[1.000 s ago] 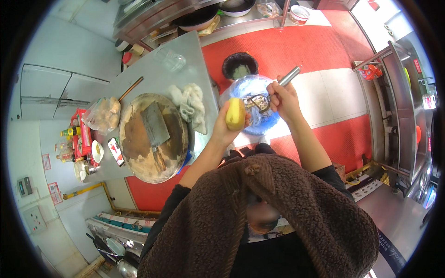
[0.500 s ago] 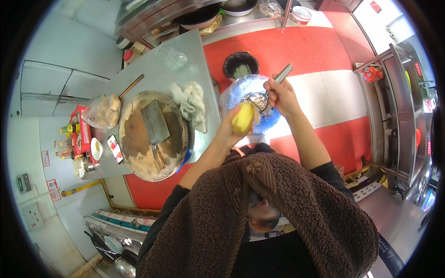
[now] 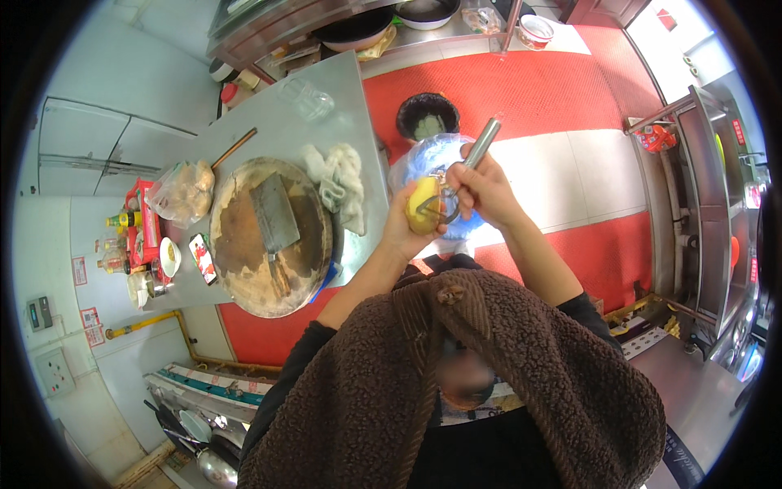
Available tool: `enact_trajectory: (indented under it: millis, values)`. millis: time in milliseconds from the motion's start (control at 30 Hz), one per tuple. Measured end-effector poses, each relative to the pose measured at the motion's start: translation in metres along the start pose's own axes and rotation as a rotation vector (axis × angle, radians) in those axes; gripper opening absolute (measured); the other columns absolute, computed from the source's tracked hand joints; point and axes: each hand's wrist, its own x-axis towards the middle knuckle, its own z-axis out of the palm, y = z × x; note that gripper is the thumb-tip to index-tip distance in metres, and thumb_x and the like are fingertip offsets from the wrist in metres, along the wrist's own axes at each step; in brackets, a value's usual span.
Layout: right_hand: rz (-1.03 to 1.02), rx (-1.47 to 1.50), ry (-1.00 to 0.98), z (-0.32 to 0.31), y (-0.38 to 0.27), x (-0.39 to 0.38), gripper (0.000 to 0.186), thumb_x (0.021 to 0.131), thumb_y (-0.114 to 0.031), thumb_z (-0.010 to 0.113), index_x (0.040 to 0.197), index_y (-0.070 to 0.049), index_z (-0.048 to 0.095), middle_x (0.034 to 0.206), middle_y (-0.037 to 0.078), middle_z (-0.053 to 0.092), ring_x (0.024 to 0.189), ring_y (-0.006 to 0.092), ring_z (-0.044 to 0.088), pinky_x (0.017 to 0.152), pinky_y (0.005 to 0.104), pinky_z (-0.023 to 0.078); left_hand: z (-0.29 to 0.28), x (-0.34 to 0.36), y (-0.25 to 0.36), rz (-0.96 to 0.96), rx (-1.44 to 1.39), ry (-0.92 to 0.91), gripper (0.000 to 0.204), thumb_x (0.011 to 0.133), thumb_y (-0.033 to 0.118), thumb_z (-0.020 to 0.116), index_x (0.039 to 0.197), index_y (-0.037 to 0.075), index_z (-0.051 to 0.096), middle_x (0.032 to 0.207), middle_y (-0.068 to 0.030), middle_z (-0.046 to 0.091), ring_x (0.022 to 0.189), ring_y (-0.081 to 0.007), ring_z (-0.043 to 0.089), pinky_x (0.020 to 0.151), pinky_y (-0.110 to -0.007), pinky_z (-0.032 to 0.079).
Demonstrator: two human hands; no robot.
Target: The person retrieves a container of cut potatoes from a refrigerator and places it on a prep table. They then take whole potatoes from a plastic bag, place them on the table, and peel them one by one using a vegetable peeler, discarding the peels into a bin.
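Observation:
A yellow potato [image 3: 422, 209], largely peeled, is gripped in my left hand [image 3: 399, 229]. My right hand [image 3: 482, 189] is closed around a peeler [image 3: 484, 142] with a metal handle, its curved head lying against the potato's right side. Beneath both hands sits a bin lined with a blue bag [image 3: 436, 155], with pale scraps partly visible inside. Just beyond it on the floor is a black-lined basin [image 3: 427, 118] holding pale pieces under what looks like water.
To my left, a steel table [image 3: 358, 122] carries a round chopping board [image 3: 236, 244] with a cleaver [image 3: 274, 213] on it, a white cloth [image 3: 340, 183], a bag of potatoes [image 3: 183, 196] and a phone [image 3: 203, 258]. Steel shelving [image 3: 707, 196] stands at the right.
The peeler has come down and left onto the potato, its handle now steeper. My left hand has tilted the potato slightly; both hands keep their grips.

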Motion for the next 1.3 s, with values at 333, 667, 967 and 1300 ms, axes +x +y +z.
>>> enact_trajectory:
  millis: [333,667,967,1300]
  values:
    - [0.027,0.172,-0.055,-0.011,0.008,0.016,0.018,0.091,-0.013,0.052,0.1,-0.007,0.038,0.077,0.008,0.054,0.047,0.0089,0.05,0.037,0.0214,0.046,0.001,0.001,-0.002,-0.106,-0.05,-0.195,0.05,0.083,0.049,0.042,0.1,0.003,0.055,0.081,-0.0133,0.054,0.058,-0.0195,0.047,0.046,-0.027,0.036]
    - [-0.255,-0.733,0.41,-0.048,0.014,0.042,0.012,0.089,-0.009,0.052,0.091,-0.004,0.042,0.072,0.006,0.053,0.051,0.0095,0.051,0.042,0.0216,0.045,-0.009,-0.015,-0.003,-0.143,-0.155,-0.347,0.062,0.084,0.059,0.044,0.111,0.003,0.051,0.087,-0.0146,0.051,0.066,-0.0232,0.05,0.054,-0.03,0.042]
    - [-0.112,0.05,0.002,0.003,-0.005,0.001,0.018,0.09,-0.011,0.05,0.101,-0.007,0.035,0.072,0.008,0.051,0.044,0.0092,0.047,0.035,0.0216,0.042,-0.005,-0.013,0.005,-0.105,0.01,-0.016,0.061,0.084,0.062,0.039,0.103,0.007,0.057,0.082,-0.0093,0.06,0.064,-0.0233,0.056,0.053,-0.032,0.046]
    - [-0.094,-0.078,0.005,-0.016,-0.009,0.01,0.018,0.089,-0.012,0.053,0.097,-0.006,0.038,0.073,0.008,0.053,0.044,0.0105,0.051,0.036,0.0225,0.044,0.006,-0.006,-0.005,-0.1,0.158,-0.091,0.054,0.084,0.057,0.039,0.103,0.009,0.055,0.078,-0.0099,0.06,0.056,-0.0215,0.056,0.037,-0.028,0.037]
